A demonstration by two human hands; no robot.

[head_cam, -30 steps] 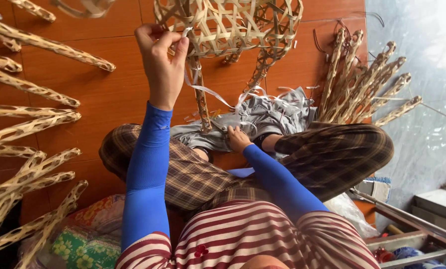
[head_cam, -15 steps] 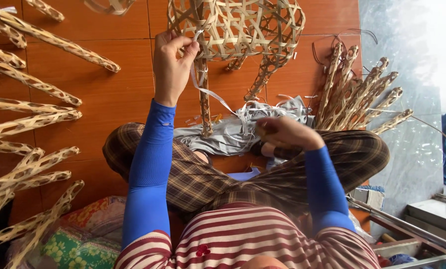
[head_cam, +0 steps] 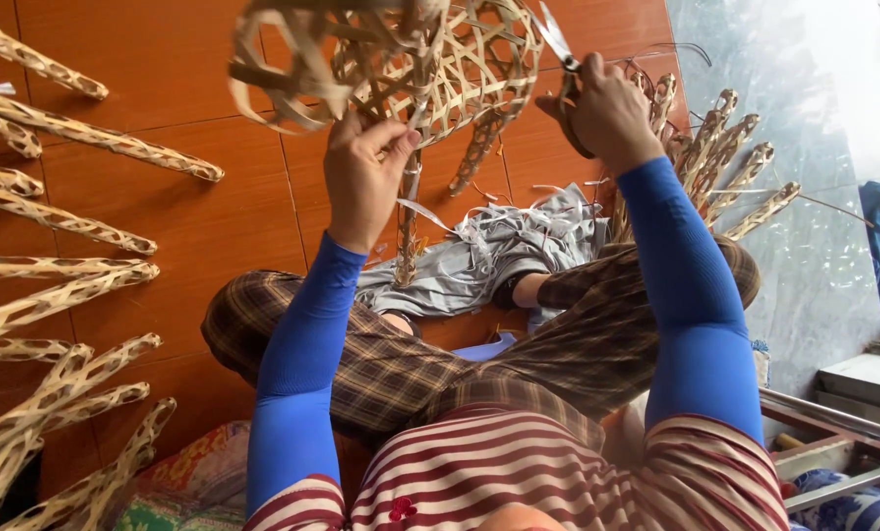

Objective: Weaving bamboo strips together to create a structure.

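An orange tiled floor (head_cam: 165, 59) fills the scene, with a pale wall (head_cam: 784, 118) at the right. Nearest, the person sits cross-legged in plaid trousers (head_cam: 381, 364), a grey cloth (head_cam: 499, 246) lying just past the knees. To the left, woven bamboo tubes (head_cam: 76, 275) lie in rows on the tiles; more tubes (head_cam: 725, 167) lean near the wall. Raised further out, the left hand (head_cam: 361, 177) pinches a strip at the bottom of the woven basket (head_cam: 440, 59). The right hand (head_cam: 607, 113) is closed round scissors (head_cam: 563, 44), blades beside the basket's right edge.
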